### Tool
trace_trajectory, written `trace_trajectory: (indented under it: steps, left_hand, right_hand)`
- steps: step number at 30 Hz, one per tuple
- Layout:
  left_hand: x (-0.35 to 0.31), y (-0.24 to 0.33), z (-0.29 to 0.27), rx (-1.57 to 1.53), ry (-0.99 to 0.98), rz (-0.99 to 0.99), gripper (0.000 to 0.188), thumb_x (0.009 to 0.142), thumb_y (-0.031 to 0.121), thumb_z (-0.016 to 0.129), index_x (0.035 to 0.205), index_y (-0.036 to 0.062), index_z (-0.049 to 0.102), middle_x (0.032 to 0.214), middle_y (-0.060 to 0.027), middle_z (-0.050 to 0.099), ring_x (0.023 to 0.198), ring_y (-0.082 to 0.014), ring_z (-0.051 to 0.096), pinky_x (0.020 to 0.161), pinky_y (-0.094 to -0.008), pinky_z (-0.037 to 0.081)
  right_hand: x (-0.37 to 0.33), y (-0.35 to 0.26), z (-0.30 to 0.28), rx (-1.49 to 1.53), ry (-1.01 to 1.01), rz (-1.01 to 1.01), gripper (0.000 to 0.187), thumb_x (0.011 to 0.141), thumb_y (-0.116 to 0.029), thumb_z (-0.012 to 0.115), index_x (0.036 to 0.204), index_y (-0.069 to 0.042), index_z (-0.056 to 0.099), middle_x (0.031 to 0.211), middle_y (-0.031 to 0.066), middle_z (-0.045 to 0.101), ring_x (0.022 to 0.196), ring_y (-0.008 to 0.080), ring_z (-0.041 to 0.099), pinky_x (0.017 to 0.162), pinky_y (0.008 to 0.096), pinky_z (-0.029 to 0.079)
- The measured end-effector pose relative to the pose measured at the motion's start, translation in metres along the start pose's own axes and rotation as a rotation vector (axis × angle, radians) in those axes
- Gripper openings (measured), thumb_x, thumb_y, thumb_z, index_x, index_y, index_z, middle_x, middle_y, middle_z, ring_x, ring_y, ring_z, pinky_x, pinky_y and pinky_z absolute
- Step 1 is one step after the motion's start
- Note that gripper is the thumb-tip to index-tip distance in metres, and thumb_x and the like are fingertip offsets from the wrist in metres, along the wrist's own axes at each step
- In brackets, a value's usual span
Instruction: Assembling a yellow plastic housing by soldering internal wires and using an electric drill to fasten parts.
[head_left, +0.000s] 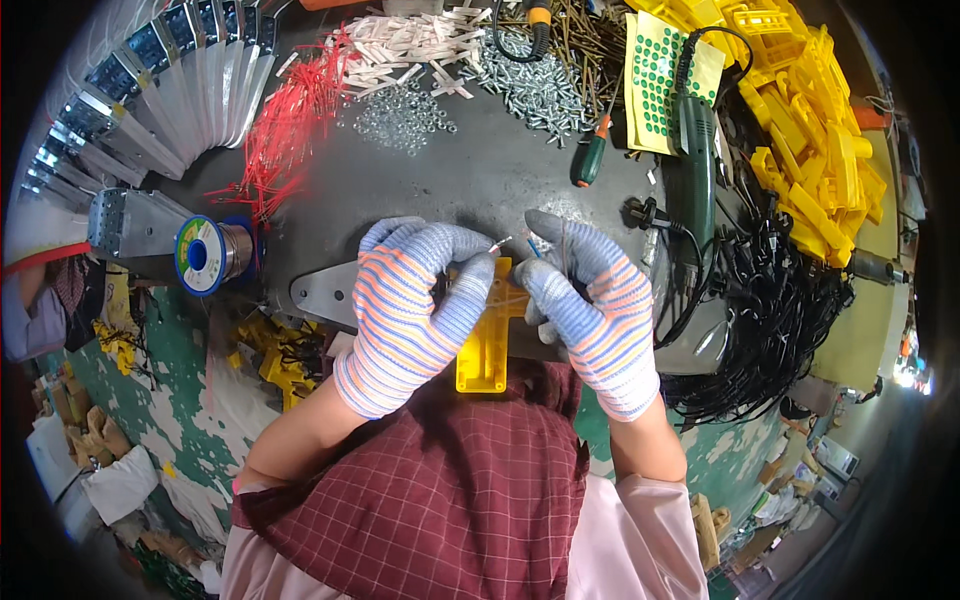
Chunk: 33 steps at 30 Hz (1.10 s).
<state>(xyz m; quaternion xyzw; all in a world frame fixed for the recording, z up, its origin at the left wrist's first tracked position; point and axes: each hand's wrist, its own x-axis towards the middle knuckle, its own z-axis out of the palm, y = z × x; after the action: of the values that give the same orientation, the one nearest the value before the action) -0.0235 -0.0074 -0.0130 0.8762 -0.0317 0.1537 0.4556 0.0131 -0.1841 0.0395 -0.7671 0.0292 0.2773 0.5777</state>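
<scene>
Both my hands wear striped knit gloves and meet at the near edge of the dark table. My left hand [405, 310] pinches a thin pale wire [500, 243] between thumb and forefinger, its tip sticking out to the right. Facing it, my right hand [605, 325] has its fingers closed round a thin blue wire [533, 246]; the rest of it is hidden by the glove. Below and between the hands lies a yellow plastic housing [483, 355], partly covered by them. A grey metal plate with holes [312, 292] pokes out beside my left hand.
At left stand a solder spool [190, 254] and a row of metal plates [150, 140]. Red wires [285, 135], screws [530, 85] and a green screwdriver [594, 160] lie farther back. Rightward are a green corded tool [697, 160], black cables [770, 330] and yellow housings [810, 130].
</scene>
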Motion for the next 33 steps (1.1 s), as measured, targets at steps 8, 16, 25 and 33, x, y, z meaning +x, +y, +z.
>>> trace_trajectory:
  steps: [8, 16, 25, 33]
  left_hand:
    - [0.0, -0.004, -0.001, -0.002, -0.022, 0.037, 0.015, 0.08, 0.016, 0.072, 0.094, 0.0113, 0.071, 0.085, -0.0053, 0.071, 0.081, -0.0264, 0.067, 0.086, -0.0409, 0.045]
    - [0.0, -0.006, 0.001, -0.036, -0.006, 0.077, 0.018, 0.078, 0.014, 0.073, 0.096, 0.0122, 0.072, 0.086, -0.004, 0.071, 0.081, -0.0247, 0.066, 0.084, -0.0405, 0.044]
    - [-0.001, -0.008, 0.002, 0.017, -0.017, 0.111, 0.021, 0.078, 0.015, 0.073, 0.099, 0.014, 0.072, 0.083, -0.0028, 0.069, 0.08, -0.0245, 0.065, 0.085, -0.0412, 0.044]
    - [0.003, -0.001, -0.004, 0.053, -0.027, 0.115, 0.018, 0.078, 0.016, 0.074, 0.096, 0.0141, 0.07, 0.084, -0.0028, 0.069, 0.082, -0.0252, 0.066, 0.09, -0.0418, 0.044]
  right_hand:
    - [0.007, 0.005, 0.007, 0.097, -0.028, -0.006, 0.018, 0.094, -0.012, 0.065, 0.107, 0.0, 0.06, 0.082, 0.0018, 0.064, 0.073, 0.0056, 0.056, 0.065, 0.0229, 0.047]
    - [0.007, 0.012, 0.006, 0.126, -0.064, -0.106, 0.016, 0.093, -0.011, 0.063, 0.106, -0.001, 0.062, 0.084, 0.0007, 0.063, 0.078, 0.0049, 0.055, 0.07, 0.0222, 0.047]
    - [0.006, 0.004, 0.011, 0.065, 0.005, -0.104, 0.012, 0.09, -0.01, 0.068, 0.098, -0.001, 0.063, 0.079, -0.0014, 0.062, 0.072, 0.0042, 0.054, 0.064, 0.0221, 0.046]
    - [0.003, 0.01, 0.01, -0.124, 0.074, -0.245, 0.011, 0.089, -0.01, 0.069, 0.094, -0.002, 0.064, 0.076, 0.0041, 0.066, 0.071, 0.006, 0.06, 0.065, 0.0245, 0.051]
